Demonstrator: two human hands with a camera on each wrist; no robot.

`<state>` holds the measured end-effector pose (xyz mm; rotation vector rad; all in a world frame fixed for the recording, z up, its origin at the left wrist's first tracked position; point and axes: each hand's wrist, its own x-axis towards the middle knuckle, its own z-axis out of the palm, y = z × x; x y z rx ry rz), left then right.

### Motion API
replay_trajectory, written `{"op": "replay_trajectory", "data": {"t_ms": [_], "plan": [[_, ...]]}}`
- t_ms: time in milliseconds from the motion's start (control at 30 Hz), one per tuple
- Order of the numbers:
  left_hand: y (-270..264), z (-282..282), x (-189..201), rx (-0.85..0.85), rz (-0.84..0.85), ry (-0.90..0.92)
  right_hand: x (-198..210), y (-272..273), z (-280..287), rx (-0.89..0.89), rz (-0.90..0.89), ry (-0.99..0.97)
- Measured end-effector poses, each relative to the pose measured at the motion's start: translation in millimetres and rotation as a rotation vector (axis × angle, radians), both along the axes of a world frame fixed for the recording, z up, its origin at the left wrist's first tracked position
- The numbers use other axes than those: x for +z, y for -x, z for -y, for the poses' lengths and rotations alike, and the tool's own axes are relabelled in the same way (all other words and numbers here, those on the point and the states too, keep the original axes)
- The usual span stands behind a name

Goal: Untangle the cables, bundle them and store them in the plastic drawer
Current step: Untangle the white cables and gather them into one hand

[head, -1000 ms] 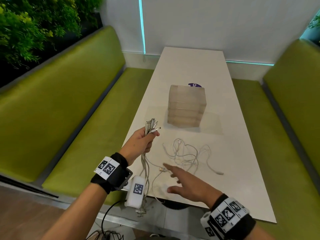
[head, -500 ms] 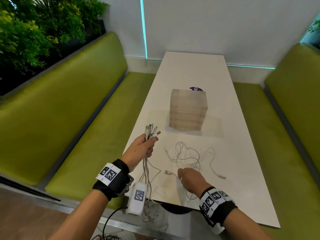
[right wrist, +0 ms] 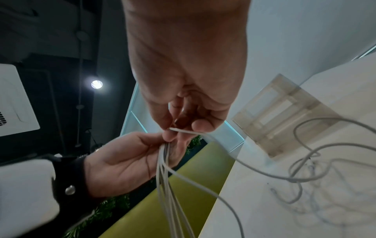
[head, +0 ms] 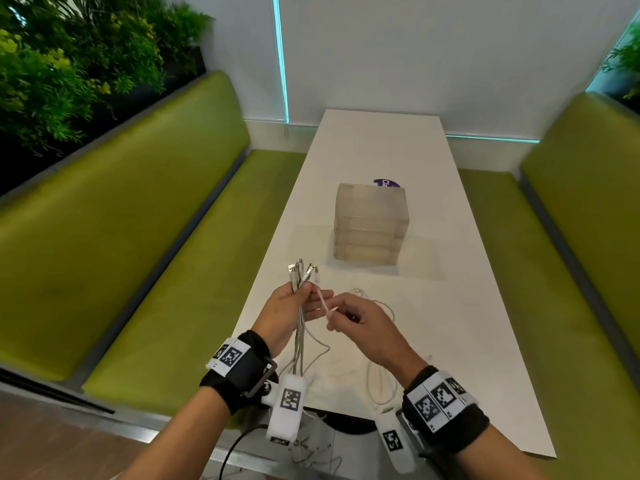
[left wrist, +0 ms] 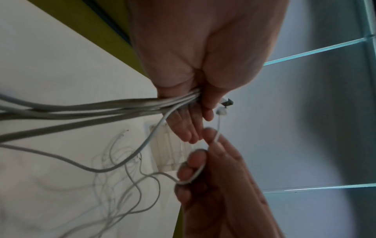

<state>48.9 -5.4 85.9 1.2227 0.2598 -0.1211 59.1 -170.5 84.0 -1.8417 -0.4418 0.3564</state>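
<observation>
My left hand [head: 294,306] grips a bunch of white cables [head: 300,341] upright at the table's near left edge; their plugs [head: 301,270] stick out above the fist and the cords hang down past the edge. The same bunch [left wrist: 122,106] runs out of the fist in the left wrist view. My right hand [head: 349,317] pinches the end of one more white cable [head: 323,303] right beside the left fingers. That cable [right wrist: 187,131] trails back to a loose tangle [right wrist: 313,162] on the table. The translucent plastic drawer unit [head: 370,223] stands shut mid-table.
The white table [head: 381,143] runs away from me between two green benches [head: 138,237], [head: 571,237]. A purple round sticker [head: 386,183] peeks from behind the drawer unit. Plants [head: 69,64] line the far left. More cable [head: 381,379] lies looped by the near edge.
My right hand picked a cable end off the table and lifted it left, up to the left hand's bunch. The left hand has stayed in place holding its cables.
</observation>
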Motion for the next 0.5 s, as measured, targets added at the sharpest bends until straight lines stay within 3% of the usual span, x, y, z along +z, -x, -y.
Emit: {"op": "replay_trajectory", "data": {"t_ms": [267,500], "plan": [[5,2,3,-0.024,0.005,0.224,-8,-3,-12,-0.041,0.01,-0.121],[5,5,1,0.011,0.013,0.184,-8,-10,-12,-0.003,0.031,-0.086]]}}
